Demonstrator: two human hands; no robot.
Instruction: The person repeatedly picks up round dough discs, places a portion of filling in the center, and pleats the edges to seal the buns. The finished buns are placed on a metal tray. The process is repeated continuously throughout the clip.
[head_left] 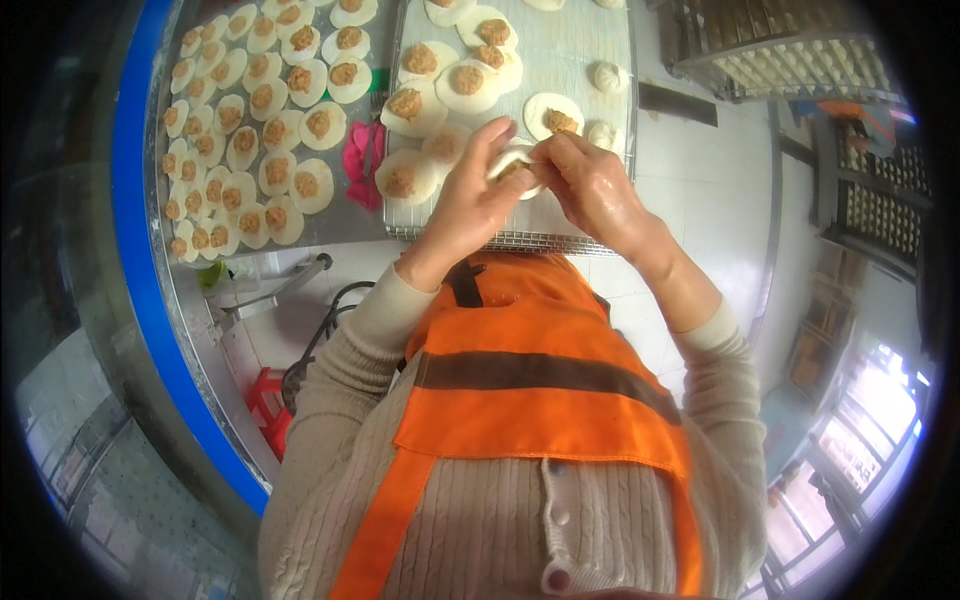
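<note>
Dough wrapper [507,160], pale and partly gathered, sits between the two hands, above the near part of a mesh-edged tray [480,239]. Cupped around its left side, the left hand [470,192] holds it with thumb and fingers partly spread; the right hand [592,185] has its fingertips drawn together on the right edge, the lower fingers folded in and their exact grip hidden. Between them the hands cover much of the wrapper. On the tray, the right hand overlaps the near edge of an open, filled round [545,106], and a closed bun [609,77] lies beyond; a second bun [606,133] is partly hidden behind that hand. Left of the left hand, more filled rounds [468,82] crowd the tray, some overlapping. Just beside the tray's left edge lies a crumpled pink item [355,160], with a green one [379,80] farther up. Many smaller-looking filled rounds [311,185] cover the blue-edged bench [345,222] farther left. Below, a red stool [268,408] stands near the bench, and racks of loaded trays [800,70] stand at upper right.
</note>
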